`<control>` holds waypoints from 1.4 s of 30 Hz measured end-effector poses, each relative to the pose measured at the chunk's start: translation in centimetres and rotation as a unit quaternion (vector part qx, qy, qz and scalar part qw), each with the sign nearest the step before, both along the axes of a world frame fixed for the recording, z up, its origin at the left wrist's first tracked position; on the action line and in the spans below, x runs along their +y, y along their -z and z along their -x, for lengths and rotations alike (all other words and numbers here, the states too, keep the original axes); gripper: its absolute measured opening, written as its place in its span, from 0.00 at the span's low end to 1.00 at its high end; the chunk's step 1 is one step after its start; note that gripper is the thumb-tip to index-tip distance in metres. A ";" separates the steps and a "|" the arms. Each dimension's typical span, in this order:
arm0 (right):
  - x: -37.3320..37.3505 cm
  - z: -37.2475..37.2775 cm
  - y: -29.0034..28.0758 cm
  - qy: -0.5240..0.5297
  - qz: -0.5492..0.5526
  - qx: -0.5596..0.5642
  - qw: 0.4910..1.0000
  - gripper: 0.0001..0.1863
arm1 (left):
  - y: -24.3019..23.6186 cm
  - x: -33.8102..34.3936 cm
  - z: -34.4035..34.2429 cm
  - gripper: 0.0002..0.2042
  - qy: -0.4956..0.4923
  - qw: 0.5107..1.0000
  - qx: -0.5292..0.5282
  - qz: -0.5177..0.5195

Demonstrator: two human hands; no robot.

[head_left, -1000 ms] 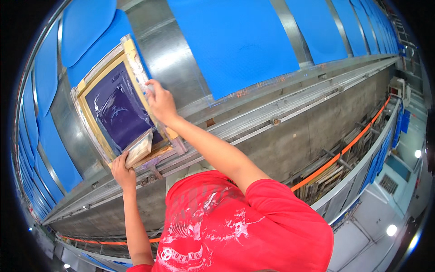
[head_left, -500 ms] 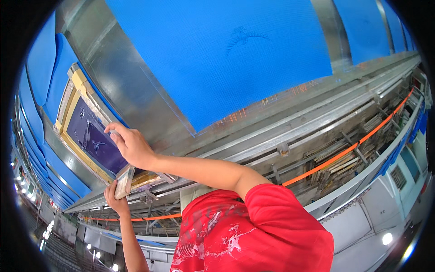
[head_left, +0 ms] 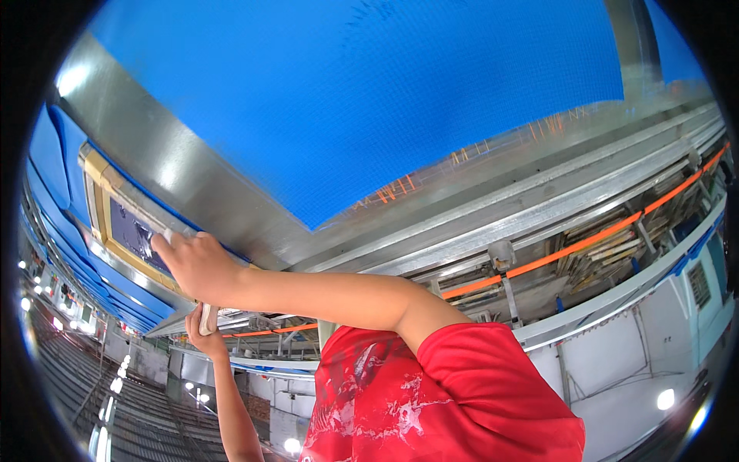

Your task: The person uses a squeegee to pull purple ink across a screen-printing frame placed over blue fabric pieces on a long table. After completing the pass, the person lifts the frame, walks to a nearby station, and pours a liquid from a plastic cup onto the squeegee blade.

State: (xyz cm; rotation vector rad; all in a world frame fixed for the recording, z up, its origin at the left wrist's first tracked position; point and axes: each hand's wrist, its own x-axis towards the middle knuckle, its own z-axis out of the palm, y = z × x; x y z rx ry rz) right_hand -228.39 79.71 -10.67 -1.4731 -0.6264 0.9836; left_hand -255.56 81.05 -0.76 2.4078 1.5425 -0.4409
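Fingers of the left hand [head_left: 202, 333] at eight o'clock are pinched on a pale squeegee handle [head_left: 208, 318]. Just above, the right hand [head_left: 196, 266] lies on the yellow-framed printing screen [head_left: 115, 223] at nine o'clock, its grip seemingly spread, beside blue fabric [head_left: 369, 108] stretching toward twelve.

A long blue-covered desk [head_left: 369, 100] with metal rails [head_left: 539, 208] fills the view beyond the fingers. An orange strip [head_left: 585, 242] runs along its edge. White walls [head_left: 608, 362] stand past it, and round lamps [head_left: 666, 399] glow; more lamps [head_left: 115, 383] shine below the fingers.
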 end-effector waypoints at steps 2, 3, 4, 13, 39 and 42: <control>0.3 -0.1 -0.1 -0.063 0.031 -0.099 0.993 0.20 | 0.0 0.1 -0.4 0.19 -0.009 1.000 0.001 0.004; 0.3 0.0 -0.2 -0.064 0.042 -0.109 0.991 0.20 | 0.0 0.2 -0.3 0.18 -0.002 1.000 -0.003 0.009; 0.4 -0.1 -0.5 -0.067 0.050 -0.120 0.989 0.20 | -0.1 0.3 -0.1 0.18 0.002 1.000 -0.008 0.012; 0.2 -1.4 -0.7 -0.109 0.065 -0.174 0.977 0.21 | 0.2 0.6 -0.5 0.17 0.018 1.000 -0.008 0.012; 0.4 -2.3 -0.4 -0.110 0.039 -0.165 0.979 0.21 | 0.1 0.1 0.5 0.13 -0.016 1.000 -0.002 0.010; 0.4 -2.2 -0.4 -0.109 0.041 -0.163 0.980 0.19 | 0.0 0.4 0.4 0.13 -0.024 1.000 -0.003 0.010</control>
